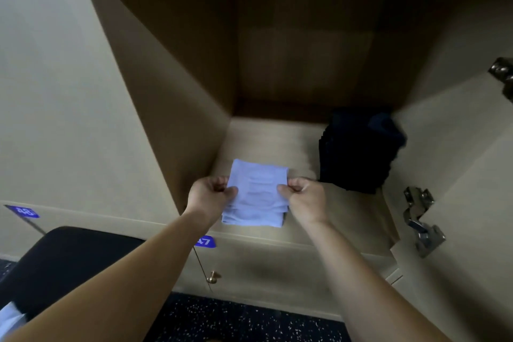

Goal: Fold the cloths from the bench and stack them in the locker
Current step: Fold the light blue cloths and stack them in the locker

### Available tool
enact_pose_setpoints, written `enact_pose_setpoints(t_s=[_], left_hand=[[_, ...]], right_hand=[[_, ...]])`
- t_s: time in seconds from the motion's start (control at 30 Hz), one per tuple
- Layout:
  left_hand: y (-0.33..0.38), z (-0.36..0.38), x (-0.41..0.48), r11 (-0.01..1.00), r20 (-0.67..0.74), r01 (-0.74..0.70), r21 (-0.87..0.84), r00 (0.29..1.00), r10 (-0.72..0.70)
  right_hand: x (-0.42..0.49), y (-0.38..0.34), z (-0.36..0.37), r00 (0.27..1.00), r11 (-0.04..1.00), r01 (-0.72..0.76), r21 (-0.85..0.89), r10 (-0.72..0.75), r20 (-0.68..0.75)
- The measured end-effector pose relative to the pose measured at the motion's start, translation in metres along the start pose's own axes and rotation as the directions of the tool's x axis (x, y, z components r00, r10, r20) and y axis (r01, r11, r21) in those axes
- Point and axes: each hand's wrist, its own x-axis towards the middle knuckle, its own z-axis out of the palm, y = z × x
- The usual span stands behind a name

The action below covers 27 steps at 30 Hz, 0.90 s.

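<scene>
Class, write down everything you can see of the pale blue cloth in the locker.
The cloth is pale blue, soft-looking fabric, folded into a neat rectangle with several layers showing at its near edge. It is level, on or just above the front of the locker floor, left of a dark pile and apart from it. The left hand pinches its left edge, the right hand its right edge, thumbs on top.

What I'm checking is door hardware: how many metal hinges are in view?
2. The upper hinge sits at the picture's right edge, partly cut off; the lower hinge is below it, on the same right side. Others may lie out of view.
</scene>
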Motion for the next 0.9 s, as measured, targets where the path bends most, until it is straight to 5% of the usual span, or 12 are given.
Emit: enact_pose_setpoints(t_s=[0.37, 0.47, 0.57, 0.63, 0.73, 0.8, 0.9], left_hand=[[-0.033, 0.003, 0.006, 0.998, -0.001, -0.031, 0.052, 1.0, 0.031], [-0.026, 0.005, 0.002, 0.97, -0.042, -0.115, 0.214, 0.991, 0.127], [-0.018, 0.006, 0.004, 0.816, 0.006, -0.314, 0.485, 0.935, 0.356], [-0.012, 0.011, 0.007, 0.671, 0.168, -0.443, 0.594, 0.884, 0.436], [-0.015, 0.021, 0.009, 0.494, 0.402, -0.49, 0.719, 0.872, 0.28], [-0.023, 0.024, 0.009, 0.403, 0.449, -0.469, 0.785, 0.881, 0.15], [-0.034, 0.021, 0.012, 0.415, 0.455, -0.474, 0.777, 0.878, 0.151]], right_hand=[[-0.004, 0.03, 0.013, 1.0, 0.998, 0.005, -0.063, -0.005, -0.006], [-0.008, 0.023, 0.01, 0.996, 0.979, 0.051, -0.198, -0.063, -0.055], [-0.013, 0.008, 0.009, 0.923, 0.802, 0.293, -0.521, -0.38, -0.066], [-0.012, 0.001, 0.014, 0.864, 0.63, 0.458, -0.627, -0.481, 0.148], [-0.009, 0.008, 0.02, 0.881, 0.511, 0.471, -0.719, -0.225, 0.416], [-0.009, 0.02, 0.021, 0.892, 0.486, 0.434, -0.759, -0.115, 0.437], [-0.011, 0.034, 0.025, 0.901, 0.476, 0.419, -0.773, -0.115, 0.418]])
